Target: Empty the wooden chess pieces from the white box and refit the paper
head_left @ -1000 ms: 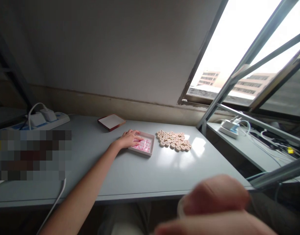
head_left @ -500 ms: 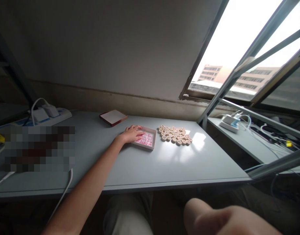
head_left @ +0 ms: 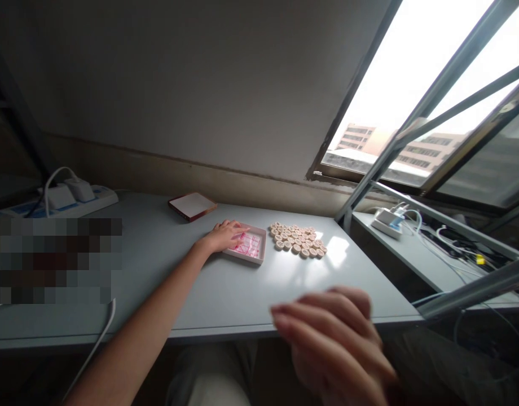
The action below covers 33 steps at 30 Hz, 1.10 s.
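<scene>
My left hand [head_left: 226, 234] lies over the left side of a shallow white box [head_left: 262, 248], its fingers spread and reaching inside. A folded clear sheet with pink lines [head_left: 249, 243] rests in this box. To the right of it, round wooden pieces with carved marks, like Chinese chess pieces [head_left: 299, 238], lie side by side in a single layer. Close to the camera, above the table's front edge, is my right hand [head_left: 335, 338], slightly blurred. Its fingers are loosely bent and point left; nothing shows in them, though the palm and thumb are hidden.
A red-edged box lid [head_left: 194, 206] lies inside up behind my left hand. At the left stands a power strip [head_left: 102, 197] with white plugs, beside a pixelated patch. Metal frame bars [head_left: 372, 169] rise at the right, past which a side shelf holds chargers and cables [head_left: 386, 221].
My right hand has risen from below the table edge and moved left, its fingers now showing. My left hand stays on the box. The view has shifted slightly.
</scene>
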### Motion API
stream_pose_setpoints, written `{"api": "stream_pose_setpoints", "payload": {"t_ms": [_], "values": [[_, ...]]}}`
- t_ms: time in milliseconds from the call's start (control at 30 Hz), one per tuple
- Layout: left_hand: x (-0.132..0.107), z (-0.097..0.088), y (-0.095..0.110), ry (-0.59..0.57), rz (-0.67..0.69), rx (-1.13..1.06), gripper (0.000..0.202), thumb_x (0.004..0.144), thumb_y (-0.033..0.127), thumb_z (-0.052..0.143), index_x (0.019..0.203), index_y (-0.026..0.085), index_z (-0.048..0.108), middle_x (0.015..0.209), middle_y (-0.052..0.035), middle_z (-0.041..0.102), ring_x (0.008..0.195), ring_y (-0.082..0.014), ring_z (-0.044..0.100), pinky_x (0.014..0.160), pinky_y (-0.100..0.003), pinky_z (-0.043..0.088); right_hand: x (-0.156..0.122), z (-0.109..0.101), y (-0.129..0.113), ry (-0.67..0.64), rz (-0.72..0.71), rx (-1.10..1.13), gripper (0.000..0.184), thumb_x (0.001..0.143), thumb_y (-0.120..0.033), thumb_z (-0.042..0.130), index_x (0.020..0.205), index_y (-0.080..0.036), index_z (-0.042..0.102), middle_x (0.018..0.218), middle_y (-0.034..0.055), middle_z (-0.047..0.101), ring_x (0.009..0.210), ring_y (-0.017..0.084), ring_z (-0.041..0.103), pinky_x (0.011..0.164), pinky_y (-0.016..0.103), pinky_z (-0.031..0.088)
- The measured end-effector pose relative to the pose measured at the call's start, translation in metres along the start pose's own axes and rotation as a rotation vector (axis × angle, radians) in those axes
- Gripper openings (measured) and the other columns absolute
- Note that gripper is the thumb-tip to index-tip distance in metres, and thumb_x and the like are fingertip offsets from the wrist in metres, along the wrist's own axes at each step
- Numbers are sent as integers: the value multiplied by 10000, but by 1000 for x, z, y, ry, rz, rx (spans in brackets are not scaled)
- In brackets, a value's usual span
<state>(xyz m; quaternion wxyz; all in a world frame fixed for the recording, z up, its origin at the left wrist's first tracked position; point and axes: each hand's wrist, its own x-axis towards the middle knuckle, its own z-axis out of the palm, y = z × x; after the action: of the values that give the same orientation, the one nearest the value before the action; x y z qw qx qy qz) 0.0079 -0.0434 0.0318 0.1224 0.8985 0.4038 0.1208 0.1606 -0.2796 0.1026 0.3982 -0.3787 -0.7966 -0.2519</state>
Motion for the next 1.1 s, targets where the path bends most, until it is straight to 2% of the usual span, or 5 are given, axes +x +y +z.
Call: {"api": "stream_pose_setpoints", "payload": {"t_ms": [67, 233, 333, 500, 1100], "values": [[0, -1, -1, 51, -5, -27, 402, 824, 363, 394, 1224, 365, 428, 1234, -10, 459, 1097, -202, 416, 940, -322, 302, 12, 32, 31, 61, 76, -87, 263, 815, -101, 404, 878, -264, 601, 770, -13, 617, 807, 145, 534, 781, 302, 358], [2, 2, -5, 166, 6, -72, 449, 791, 242, 454, 1237, 289, 432, 1124, -24, 543, 1022, -171, 483, 882, -255, 363, -14, 92, 112, -419, 256, -398, 338, 790, -116, 430, 1091, -240, 522, 1138, 63, 498, 1058, 213, 412, 899, 378, 277], [5, 6, -8, 206, 19, -75, 387, 764, 223, 492, 1148, 264, 522, 1066, -24, 568, 994, -170, 496, 874, -255, 373, -43, 105, 135, -482, 310, -447, 373, 805, -162, 424, 1168, -237, 471, 1210, 75, 451, 1121, 228, 361, 963, 428, 204], [6, 7, -8, 197, 26, -65, 223, 773, 305, 499, 913, 242, 660, 1008, -25, 575, 952, -167, 504, 873, -256, 369, -58, 112, 141, -507, 335, -441, 323, 832, -202, 401, 1132, -249, 513, 1258, 55, 433, 1174, 232, 322, 1003, 472, 121], [-3, 1, 5, 12, -43, 67, 356, 778, 371, 475, 1130, 349, 526, 1179, -40, 451, 1087, -225, 387, 897, -348, 321, -48, 106, 136, -482, 392, -325, 176, 844, -243, 444, 920, -272, 600, 1045, 26, 566, 1042, 221, 449, 994, 487, 138]]}}
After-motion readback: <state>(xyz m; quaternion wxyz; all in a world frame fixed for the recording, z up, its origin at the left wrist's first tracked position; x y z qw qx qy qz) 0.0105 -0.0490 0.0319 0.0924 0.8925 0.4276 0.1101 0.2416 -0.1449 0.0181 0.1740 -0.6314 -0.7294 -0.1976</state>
